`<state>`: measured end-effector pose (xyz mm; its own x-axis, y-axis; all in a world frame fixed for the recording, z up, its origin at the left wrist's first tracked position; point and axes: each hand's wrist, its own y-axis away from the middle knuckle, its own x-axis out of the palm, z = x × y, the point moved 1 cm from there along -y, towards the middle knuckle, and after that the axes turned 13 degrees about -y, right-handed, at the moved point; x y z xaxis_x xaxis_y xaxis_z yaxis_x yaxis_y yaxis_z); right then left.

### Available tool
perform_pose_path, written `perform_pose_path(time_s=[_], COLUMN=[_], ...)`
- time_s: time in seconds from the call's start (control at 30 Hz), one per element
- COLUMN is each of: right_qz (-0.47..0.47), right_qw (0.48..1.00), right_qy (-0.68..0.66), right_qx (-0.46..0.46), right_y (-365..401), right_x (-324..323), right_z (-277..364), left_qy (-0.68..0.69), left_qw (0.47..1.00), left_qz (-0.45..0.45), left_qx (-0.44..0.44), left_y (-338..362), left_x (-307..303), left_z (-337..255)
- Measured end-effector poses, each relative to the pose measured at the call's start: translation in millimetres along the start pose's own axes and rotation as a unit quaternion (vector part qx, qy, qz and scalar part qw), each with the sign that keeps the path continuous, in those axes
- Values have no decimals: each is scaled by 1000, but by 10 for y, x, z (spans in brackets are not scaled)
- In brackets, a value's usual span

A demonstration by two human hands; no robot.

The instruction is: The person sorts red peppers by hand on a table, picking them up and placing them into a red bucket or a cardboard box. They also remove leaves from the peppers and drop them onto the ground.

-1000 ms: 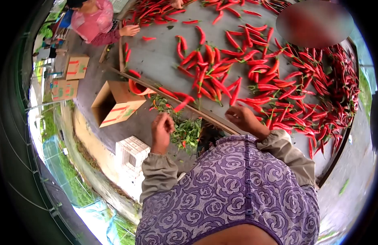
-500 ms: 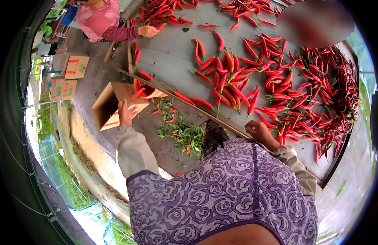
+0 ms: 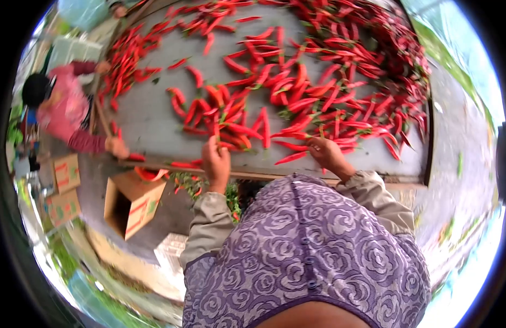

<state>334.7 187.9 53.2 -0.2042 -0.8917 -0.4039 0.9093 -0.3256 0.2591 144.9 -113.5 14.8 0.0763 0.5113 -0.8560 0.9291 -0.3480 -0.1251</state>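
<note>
Over the front of a grey tabletop (image 3: 149, 120), my left hand (image 3: 215, 165) pinches the stem end of a red chili pepper (image 3: 215, 126), which points away from me. Loose red chili peppers lie just beyond it. My right hand (image 3: 330, 157) is at the near edge with its fingers curled closed among the chilies. Beside its fingertips lies another chili (image 3: 291, 158). Whatever those fingers hold is hidden. A dense pile of red chilies (image 3: 367, 60) covers the far right of the table.
A wooden rim (image 3: 264, 176) edges the table. On the floor at left stand an open cardboard box (image 3: 141, 210), an orange container (image 3: 149, 174) and more cartons (image 3: 66, 172). Green leaves (image 3: 232, 197) lie below the table. A co-worker in pink (image 3: 67, 109) reaches to the left side.
My left hand has moved from beside the cardboard box to the chilies on the table and now holds one. My right hand has reached further over the table. The view has turned.
</note>
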Motion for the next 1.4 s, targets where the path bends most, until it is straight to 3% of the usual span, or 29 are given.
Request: perform_pose_path(time_s=[0.07,0.1,0.13,0.2,0.27,0.33,0.4,0.53,0.67,0.73,0.87,0.9,1.0,1.03,1.07,1.13,1.17,1.2,1.27,1.33,1.37,1.4], right_qz=[-25,-37,-33,-36,-74,-91,-145,-175,-177,-167,-128,-125,-76,-73,-84,-104,-113,-85,-83,-24,-14,-11], right_qw=[999,999,999,999,997,995,988,976,974,977,988,988,995,990,980,956,943,946,933,902,907,906], right_qy=[-23,-24,-18,-17,15,27,-45,-61,-85,-83,-64,-67,-5,39,57,108,140,186,204,294,330,328], right_qx=[-22,-14,-4,8,10,22,39,116,111,107,56,55,-64,-111,-169,-252,-279,-252,-283,-313,-263,-268], right_y=[100,177,246,387,569,716,874,1044,1006,933,623,492,-82,-322,-599,-1225,-1535,-1798,-2331,-2662,-2666,-2756], right_x=[-190,-214,-235,-262,-284,-482,-556,-691,-725,-751,-684,-679,-734,-743,-729,-672,-642,-629,-553,-463,-439,-367], right_z=[-295,-269,-275,-301,-363,-612,-699,-941,-1016,-974,-846,-804,-547,-439,-403,-332,-285,-213,-320,-345,-275,-345], left_qy=[-19,37,69,4,-59,-124,-184,-237,-234,-253,-342,-363,-439,-430,-430,-303,-254,-226,-146,-110,-104,-106], left_qw=[983,962,932,874,809,772,747,800,835,849,853,863,863,884,885,946,961,968,981,987,987,988], left_qz=[24,42,128,164,166,139,229,309,247,259,215,214,195,139,139,102,87,76,96,101,103,99], left_qx=[182,269,331,458,561,608,597,457,432,386,330,279,158,116,111,53,65,76,88,64,66,61], left_y=[-17,-11,-45,6,49,107,-89,-467,-807,-1010,-1266,-1306,-1391,-1328,-1268,-1184,-1043,-878,-538,-172,-29,87], left_x=[428,522,577,771,1024,1554,1522,1519,1404,1295,724,608,274,168,129,62,48,98,185,232,259,259], left_z=[-905,-1206,-1549,-2085,-2434,-2690,-2860,-2717,-2037,-1606,-842,-646,-162,-133,-74,84,-21,-21,-162,-329,-355,-372])
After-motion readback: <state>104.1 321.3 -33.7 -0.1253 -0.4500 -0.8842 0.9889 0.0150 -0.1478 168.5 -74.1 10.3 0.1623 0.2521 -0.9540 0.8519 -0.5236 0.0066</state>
